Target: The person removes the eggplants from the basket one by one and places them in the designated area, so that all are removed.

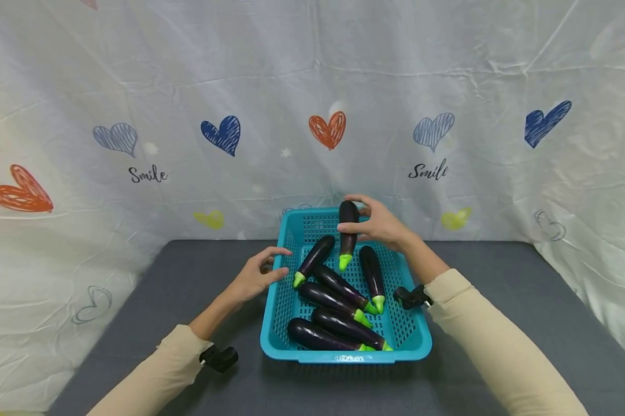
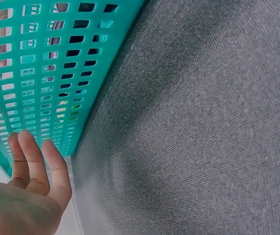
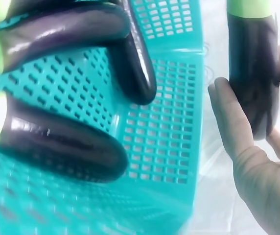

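Note:
My right hand (image 1: 377,222) grips an eggplant (image 1: 348,215) by its dark body, over the far end of a blue plastic basket (image 1: 416,353). That eggplant's green stem end points down toward the basket in the head view. In the right wrist view, fingers and thumb close around the eggplant (image 3: 252,58), outside the basket wall (image 3: 191,122) from this angle. Beside the basket's left rim, my left hand (image 1: 257,274) has loosely bent fingers and holds nothing. Whether it touches the rim is unclear. Several more eggplants (image 1: 372,271) lie inside the basket, stems mostly toward the near side.
The basket stands on a dark grey cloth-covered table (image 1: 213,271). Behind the table hangs a pale curtain (image 1: 270,86) printed with hearts and lettering. Black wrist cameras (image 1: 219,358) are strapped on both arms.

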Demonstrator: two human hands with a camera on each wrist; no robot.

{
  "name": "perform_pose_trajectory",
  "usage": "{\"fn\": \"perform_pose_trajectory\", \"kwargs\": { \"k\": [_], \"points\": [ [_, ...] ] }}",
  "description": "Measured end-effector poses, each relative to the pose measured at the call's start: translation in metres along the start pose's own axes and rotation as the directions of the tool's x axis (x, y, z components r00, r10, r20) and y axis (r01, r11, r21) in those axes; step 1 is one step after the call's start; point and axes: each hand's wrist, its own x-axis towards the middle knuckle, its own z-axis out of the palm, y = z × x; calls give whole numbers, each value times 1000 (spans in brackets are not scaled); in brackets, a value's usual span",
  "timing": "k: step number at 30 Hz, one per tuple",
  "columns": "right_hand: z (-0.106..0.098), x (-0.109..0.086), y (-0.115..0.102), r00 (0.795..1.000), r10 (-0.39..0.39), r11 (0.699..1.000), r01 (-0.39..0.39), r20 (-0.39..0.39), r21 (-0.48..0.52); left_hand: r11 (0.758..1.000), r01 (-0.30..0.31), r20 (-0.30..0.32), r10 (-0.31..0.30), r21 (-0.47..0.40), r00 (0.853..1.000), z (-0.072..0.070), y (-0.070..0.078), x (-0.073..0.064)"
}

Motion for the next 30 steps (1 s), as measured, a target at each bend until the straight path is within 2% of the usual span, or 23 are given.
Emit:
{"fn": "perform_pose_trajectory", "kwargs": {
  "k": [4,10,17,21,25,30],
  "points": [
    [-9,-7,-1,1000,-13,999,13,12,-39,1000,-12,2,12,6,1000,1,-1,1],
    [-19,-15,-12,1000,9,997,-9,5,-78,1000,-23,2,23,11,1000,0,-4,1],
    [-32,-22,-22,998,-3,998,8,62,-69,1000,-8,-3,8,26,1000,0,-4,1],
    [-39,-26,-25,997,-12,993,21,76,-116,1000,-3,0,3,27,1000,1,-4,2],
    [-44,-32,-24,998,-39,990,46,58,-136,1000,1,2,-1,22,1000,1,-3,1],
    [-52,-38,-18,995,-98,984,95,-14,-151,1000,2,6,-2,6,1000,1,-2,1]
  ]
}}
